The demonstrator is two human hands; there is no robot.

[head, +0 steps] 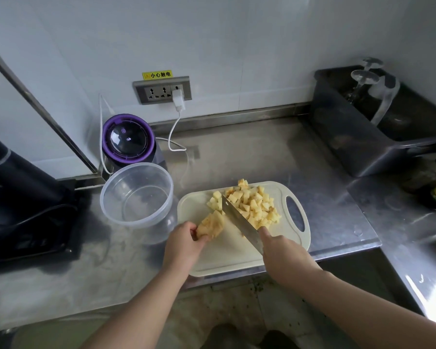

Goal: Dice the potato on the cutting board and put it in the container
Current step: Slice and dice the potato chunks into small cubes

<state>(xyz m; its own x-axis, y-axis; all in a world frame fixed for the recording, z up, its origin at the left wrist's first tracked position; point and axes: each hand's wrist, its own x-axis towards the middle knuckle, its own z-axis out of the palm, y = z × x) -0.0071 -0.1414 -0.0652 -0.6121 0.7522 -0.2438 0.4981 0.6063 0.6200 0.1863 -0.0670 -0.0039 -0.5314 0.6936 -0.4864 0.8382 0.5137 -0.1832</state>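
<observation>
A cream cutting board point(227, 255) lies on the steel counter. A pile of diced potato point(252, 202) sits on its far half. My left hand point(184, 241) is shut on the uncut potato piece point(212, 224) at the board's left side. My right hand point(285, 253) grips the knife point(239, 222), whose blade slants between the held piece and the dice, its edge beside the potato piece. A clear round container point(136, 195) stands empty just left of the board.
A purple-rimmed appliance point(128, 139) stands behind the container, with a white cable point(173, 132) running to the wall socket. A dark bag point(20, 197) lies at the left. A grey bin point(368, 122) sits at the back right. The counter's front edge runs under the board.
</observation>
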